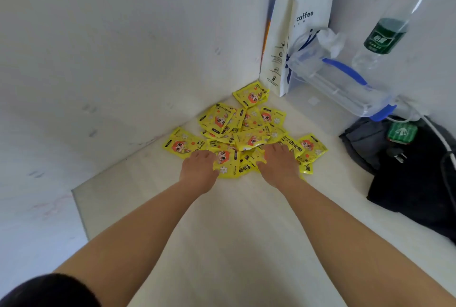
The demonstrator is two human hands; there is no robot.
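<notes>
Sachets (246,131), yellow, lie heaped at the frame's centre, in the corner of a white surface (246,220). Left hand (198,167) and right hand (278,163) rest palm-down on the heap's lower edge, their fingers bent among the packets, and I cannot tell whether either grips one. A paper bag (303,22) stands at upper right.
</notes>
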